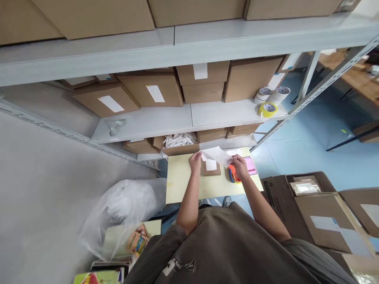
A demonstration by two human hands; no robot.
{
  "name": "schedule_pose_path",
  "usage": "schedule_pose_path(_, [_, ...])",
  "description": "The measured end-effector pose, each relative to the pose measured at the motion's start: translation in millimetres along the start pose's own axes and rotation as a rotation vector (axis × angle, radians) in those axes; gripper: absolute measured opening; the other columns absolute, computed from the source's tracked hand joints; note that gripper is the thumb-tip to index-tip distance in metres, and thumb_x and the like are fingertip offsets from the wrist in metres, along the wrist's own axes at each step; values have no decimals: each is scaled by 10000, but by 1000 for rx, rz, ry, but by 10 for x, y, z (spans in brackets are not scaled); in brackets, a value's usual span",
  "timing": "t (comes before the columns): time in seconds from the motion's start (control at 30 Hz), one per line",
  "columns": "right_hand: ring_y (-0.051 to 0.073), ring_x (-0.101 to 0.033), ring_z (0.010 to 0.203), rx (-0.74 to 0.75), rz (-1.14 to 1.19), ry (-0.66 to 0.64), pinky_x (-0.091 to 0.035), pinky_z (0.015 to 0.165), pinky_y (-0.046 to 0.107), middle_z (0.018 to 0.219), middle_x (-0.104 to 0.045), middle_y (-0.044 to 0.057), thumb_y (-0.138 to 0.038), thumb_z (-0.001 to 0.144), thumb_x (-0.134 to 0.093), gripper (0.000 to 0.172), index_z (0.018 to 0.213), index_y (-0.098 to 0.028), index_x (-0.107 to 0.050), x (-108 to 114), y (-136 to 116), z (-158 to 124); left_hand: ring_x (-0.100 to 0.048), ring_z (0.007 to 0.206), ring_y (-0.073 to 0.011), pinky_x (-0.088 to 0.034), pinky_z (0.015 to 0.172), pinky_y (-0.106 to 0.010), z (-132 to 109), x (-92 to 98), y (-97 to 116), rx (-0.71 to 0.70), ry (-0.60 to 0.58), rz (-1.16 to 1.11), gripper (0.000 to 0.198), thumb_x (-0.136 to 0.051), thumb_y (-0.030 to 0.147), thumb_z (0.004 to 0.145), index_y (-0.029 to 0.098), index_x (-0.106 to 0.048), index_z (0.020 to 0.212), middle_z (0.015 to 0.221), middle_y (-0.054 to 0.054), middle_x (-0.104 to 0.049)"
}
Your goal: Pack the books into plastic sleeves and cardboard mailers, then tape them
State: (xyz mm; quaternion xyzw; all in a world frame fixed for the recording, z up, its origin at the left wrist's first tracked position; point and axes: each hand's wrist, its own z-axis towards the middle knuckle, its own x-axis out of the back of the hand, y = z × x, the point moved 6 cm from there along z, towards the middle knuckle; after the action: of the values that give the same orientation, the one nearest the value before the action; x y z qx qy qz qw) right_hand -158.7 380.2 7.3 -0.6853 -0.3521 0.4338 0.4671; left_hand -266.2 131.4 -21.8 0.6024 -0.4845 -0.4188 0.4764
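Note:
A thin white sheet [217, 155], paper-like, is stretched between my two hands above the pale yellow table [180, 177]. My left hand [195, 162] pinches its left end, and my right hand [238, 163] grips the right end. Below the sheet lies a small flat cardboard box [215, 172] with a white label [211, 165] on top; the sheet hides its far part. Close beside my right hand is an orange and blue tape dispenser [231, 174], partly covered by that hand. A pink flat item [251, 165] rests at the table's right side.
Grey shelving [166, 124] holding cardboard boxes [156, 92] rises in front. Tape rolls [268, 109] stand at a shelf's right end. A large clear plastic bag [127, 201] sits to my left; open cartons [321, 213] crowd the right. Blue floor [296, 150] shows beyond the shelf.

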Motion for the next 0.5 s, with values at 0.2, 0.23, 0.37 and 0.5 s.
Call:
schedule_pose_path(0.2, [138, -543, 673, -30, 62, 338, -483, 658, 277, 705, -541, -69, -339, 611, -821, 365, 799, -264, -518, -363, 478, 260, -651, 726, -189, -512, 674, -287, 408, 974, 116, -90, 242, 67, 425, -700, 602, 871, 187, -769, 807, 779, -61, -750])
schedule_pose_path(0.23, [150, -572, 703, -68, 63, 353, -497, 667, 286, 738, -578, -62, -334, 575, -830, 403, 853, -267, -546, -513, 599, 354, -665, 749, -196, -523, 688, -289, 417, 1105, 131, -101, 242, 86, 426, -700, 601, 871, 185, -786, 842, 802, -68, -762])
schedule_pose_path(0.37, [175, -611, 771, -192, 31, 212, -522, 704, 323, 798, -643, -28, -367, 565, -842, 429, 869, -260, -558, -1332, 1006, 850, -695, 787, -202, -541, 698, -279, 366, 1554, 212, -140, 202, 167, 421, -742, 576, 849, 178, -839, 945, 850, -70, -785])
schedule_pose_path(0.5, [192, -565, 735, -90, -250, 27, -479, 683, 355, 665, -572, -17, -507, 754, -783, 370, 766, -296, -479, -2097, 1083, 1394, -686, 771, -185, -545, 698, -275, 267, 1928, 310, -174, 204, 198, 370, -758, 545, 869, 190, -848, 920, 929, -70, -808])
